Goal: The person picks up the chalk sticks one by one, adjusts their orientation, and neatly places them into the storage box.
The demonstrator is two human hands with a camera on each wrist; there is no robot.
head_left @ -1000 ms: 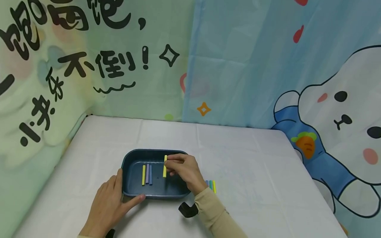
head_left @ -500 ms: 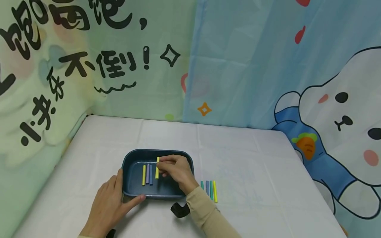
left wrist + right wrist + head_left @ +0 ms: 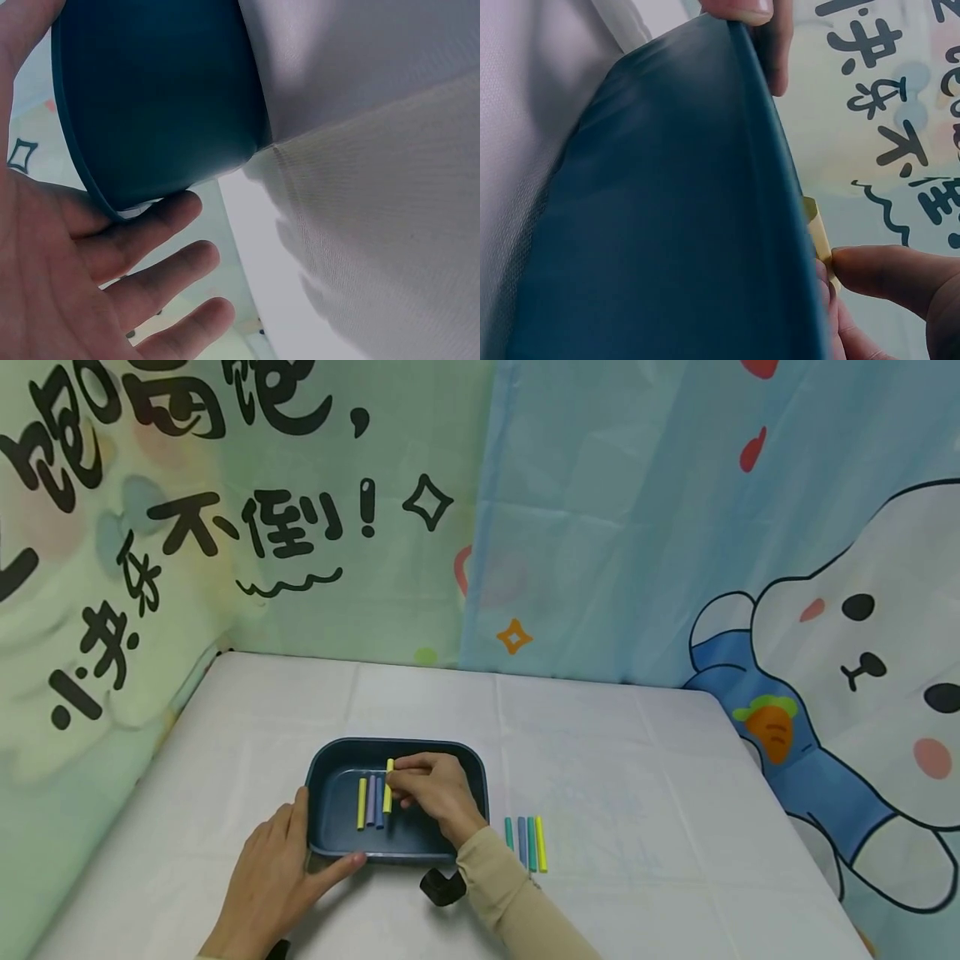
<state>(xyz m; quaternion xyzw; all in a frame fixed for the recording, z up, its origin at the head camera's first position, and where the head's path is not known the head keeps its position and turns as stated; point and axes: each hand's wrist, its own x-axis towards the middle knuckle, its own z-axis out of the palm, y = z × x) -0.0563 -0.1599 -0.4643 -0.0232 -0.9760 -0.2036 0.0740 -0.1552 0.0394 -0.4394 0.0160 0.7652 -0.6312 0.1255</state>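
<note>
A dark blue tray (image 3: 442,847) lies on the table, holding a yellow chalk stick (image 3: 362,803), a purple one (image 3: 371,802) and a blue one (image 3: 379,795) side by side. My right hand (image 3: 435,789) pinches another yellow chalk stick (image 3: 388,789) between thumb and fingertips, upright beside the blue one. In the right wrist view, that held stick (image 3: 821,238) shows partly behind the tray wall (image 3: 667,187). My left hand (image 3: 273,868) rests against the tray's near left corner, thumb along the front rim. Its fingers are straight and spread in the left wrist view.
To the tray's right, several chalk sticks (image 3: 532,843) in green, blue and yellow lie in a row on the white tablecloth (image 3: 637,793). Printed fabric (image 3: 600,527) stands behind and to the left of the table. A black strap piece (image 3: 442,887) hangs at my right wrist.
My right hand has moved left inside the tray, bringing the held yellow chalk stick close to the blue one. More of the row outside the tray shows now. My left hand stays put.
</note>
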